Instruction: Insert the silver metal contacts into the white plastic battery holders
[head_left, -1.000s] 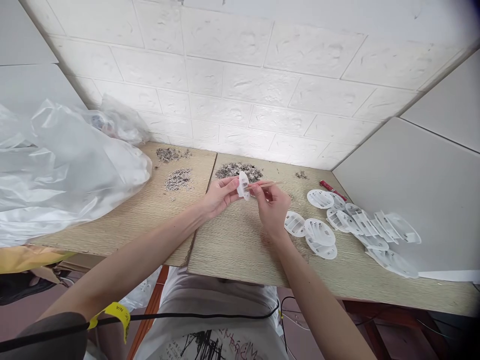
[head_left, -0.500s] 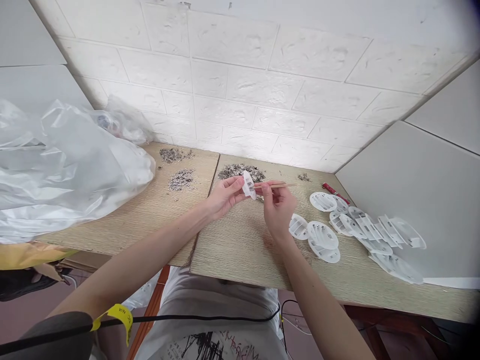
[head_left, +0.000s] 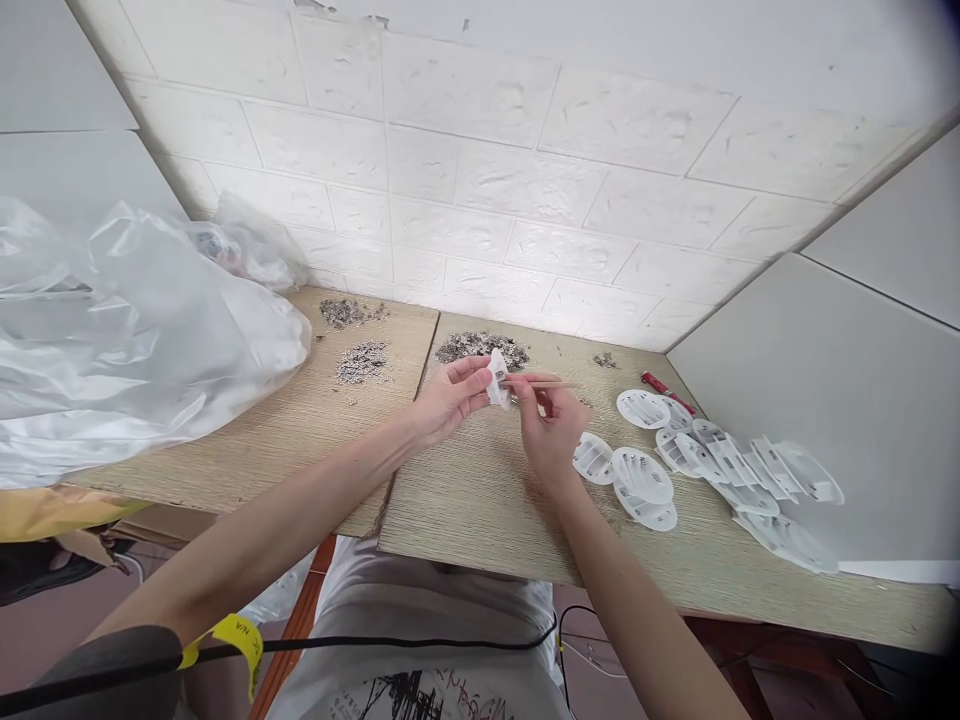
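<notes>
My left hand (head_left: 454, 400) pinches a round white plastic piece (head_left: 498, 378) by its edge, holding it up on its side above the table. In my right hand (head_left: 553, 425) is a thin wooden stick (head_left: 551, 384), gripped between thumb and fingers. The stick's left end meets the face of the white piece; its exact contact point is too small to make out. Behind my hands lies a heap of small metal parts (head_left: 480, 348). Several similar white discs with slots (head_left: 643, 475) lie to the right of my right hand.
Two smaller piles of metal bits (head_left: 363, 362) lie on the left tabletop (head_left: 322, 430). A big clear plastic bag (head_left: 172, 330) covers the far left. A red tube (head_left: 667, 393) lies behind more overlapping white discs (head_left: 739, 455). White brick-patterned wall (head_left: 480, 190) closes off the back.
The stick and my right hand have shifted slightly down and left, and the white piece is turned a little more edge-on. The view has moved slightly. Both hands keep their hold.
</notes>
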